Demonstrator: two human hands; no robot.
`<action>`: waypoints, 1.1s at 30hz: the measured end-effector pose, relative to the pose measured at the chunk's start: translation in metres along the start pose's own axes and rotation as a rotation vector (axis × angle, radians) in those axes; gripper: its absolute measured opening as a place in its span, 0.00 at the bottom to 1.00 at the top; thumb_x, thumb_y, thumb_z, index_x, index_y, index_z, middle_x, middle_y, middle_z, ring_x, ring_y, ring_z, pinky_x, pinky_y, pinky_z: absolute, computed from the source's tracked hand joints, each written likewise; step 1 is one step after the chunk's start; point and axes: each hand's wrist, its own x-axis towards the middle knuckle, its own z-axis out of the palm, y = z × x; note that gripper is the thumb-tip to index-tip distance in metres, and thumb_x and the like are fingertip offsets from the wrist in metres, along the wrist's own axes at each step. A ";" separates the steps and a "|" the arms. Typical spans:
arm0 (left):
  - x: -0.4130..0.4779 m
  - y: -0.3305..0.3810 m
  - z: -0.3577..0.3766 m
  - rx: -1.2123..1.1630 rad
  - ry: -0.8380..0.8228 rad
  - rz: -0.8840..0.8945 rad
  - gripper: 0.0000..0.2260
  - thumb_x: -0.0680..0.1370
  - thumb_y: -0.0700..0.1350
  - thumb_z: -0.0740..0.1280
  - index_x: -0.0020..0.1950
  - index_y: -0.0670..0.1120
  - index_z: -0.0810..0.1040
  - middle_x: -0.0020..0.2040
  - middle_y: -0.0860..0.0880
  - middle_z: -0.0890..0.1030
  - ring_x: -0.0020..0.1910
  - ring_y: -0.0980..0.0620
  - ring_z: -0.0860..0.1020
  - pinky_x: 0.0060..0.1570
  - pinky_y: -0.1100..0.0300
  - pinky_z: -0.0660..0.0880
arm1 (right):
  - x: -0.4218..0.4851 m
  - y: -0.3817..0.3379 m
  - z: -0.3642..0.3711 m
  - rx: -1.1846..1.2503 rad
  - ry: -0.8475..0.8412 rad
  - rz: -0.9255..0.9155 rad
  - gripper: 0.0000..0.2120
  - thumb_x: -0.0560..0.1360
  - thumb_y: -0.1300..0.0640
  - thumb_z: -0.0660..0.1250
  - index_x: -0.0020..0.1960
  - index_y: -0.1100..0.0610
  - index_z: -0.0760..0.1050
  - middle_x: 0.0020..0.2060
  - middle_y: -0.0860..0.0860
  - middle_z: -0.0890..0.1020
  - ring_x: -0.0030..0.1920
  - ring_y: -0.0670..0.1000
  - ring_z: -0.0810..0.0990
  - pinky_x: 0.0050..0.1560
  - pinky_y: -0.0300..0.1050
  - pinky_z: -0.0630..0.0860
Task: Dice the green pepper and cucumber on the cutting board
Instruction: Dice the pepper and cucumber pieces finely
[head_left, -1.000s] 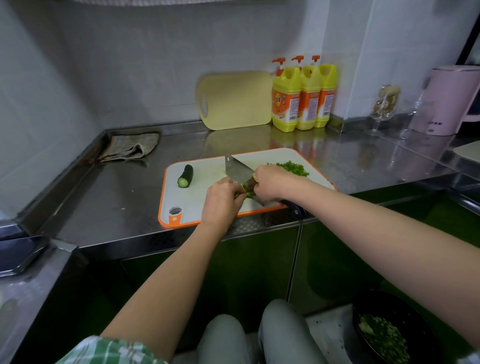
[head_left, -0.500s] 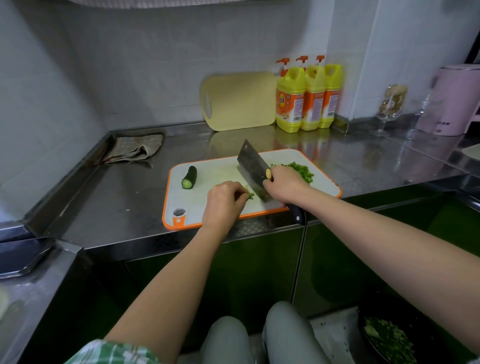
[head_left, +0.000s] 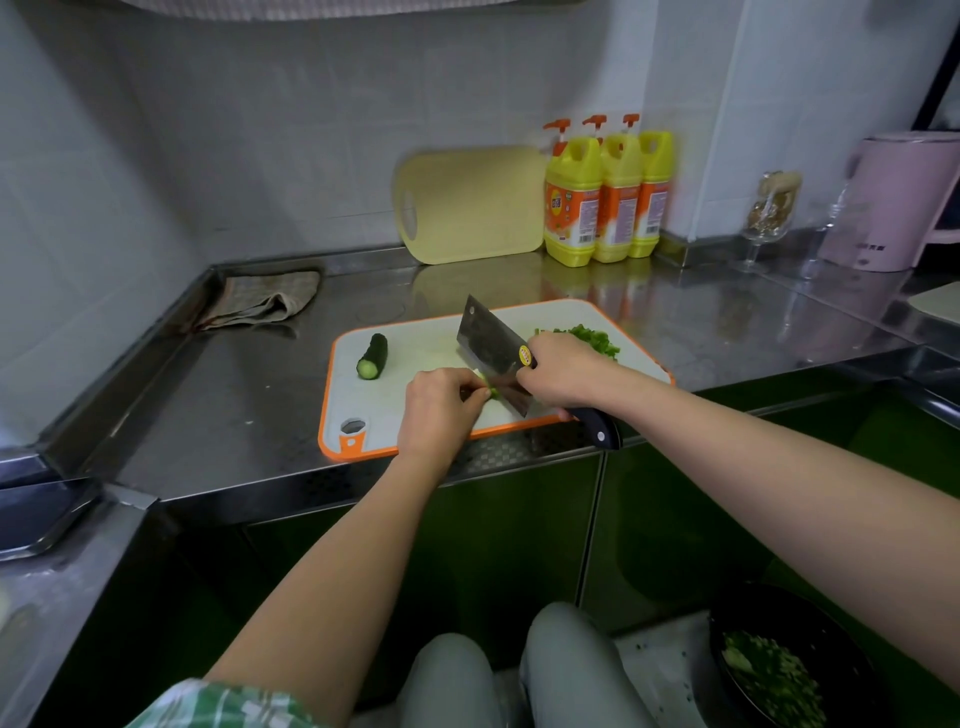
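So we've got a small pale green piece (head_left: 488, 387) near the front edge of the cutting board (head_left: 363, 415), and we honestly can't tell if it's pepper or cucumber. Our left hand (head_left: 441, 410) has its fingers curled over, pinching that piece down on the board. The cleaver (head_left: 491, 353) sits right against it on the right, blade edge down and tip pointing away from us. Our right hand (head_left: 563, 374) is wrapped around the cleaver where handle meets blade, with the dark handle end sticking out past the board's front rim.

A cucumber (head_left: 373, 356) chunk lies on the left part of the board, well apart from the hands. A pile of diced green (head_left: 592, 338) is on the far right part, just behind the right hand.

The board is on a steel worktop (head_left: 234, 405). A crumpled cloth (head_left: 260, 301) lies back left. A yellow board (head_left: 472, 202) leans on the wall, with three detergent bottles (head_left: 605, 202) beside it. Further right are a glass (head_left: 769, 218) and a pink appliance (head_left: 898, 202). Down at lower right there's a black bowl (head_left: 727, 623) with chopped green bits in it.
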 end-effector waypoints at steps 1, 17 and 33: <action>0.000 0.000 0.000 0.002 0.002 0.005 0.06 0.76 0.46 0.71 0.49 0.47 0.86 0.43 0.50 0.85 0.42 0.54 0.79 0.48 0.57 0.78 | -0.001 -0.001 0.000 0.003 -0.007 0.005 0.10 0.77 0.61 0.58 0.37 0.59 0.67 0.27 0.56 0.76 0.23 0.53 0.78 0.24 0.39 0.67; 0.001 -0.002 0.002 0.008 0.001 0.032 0.07 0.76 0.46 0.72 0.50 0.47 0.86 0.44 0.50 0.86 0.43 0.54 0.80 0.50 0.58 0.78 | 0.005 -0.019 -0.004 -0.021 -0.105 0.065 0.08 0.77 0.67 0.56 0.39 0.64 0.67 0.26 0.58 0.74 0.21 0.53 0.73 0.22 0.37 0.69; 0.002 -0.004 0.003 0.045 0.009 0.031 0.05 0.75 0.45 0.72 0.47 0.47 0.86 0.47 0.49 0.82 0.48 0.52 0.78 0.47 0.59 0.73 | 0.015 0.005 0.015 0.060 0.163 -0.006 0.13 0.79 0.57 0.58 0.36 0.54 0.61 0.37 0.55 0.75 0.41 0.61 0.79 0.31 0.43 0.70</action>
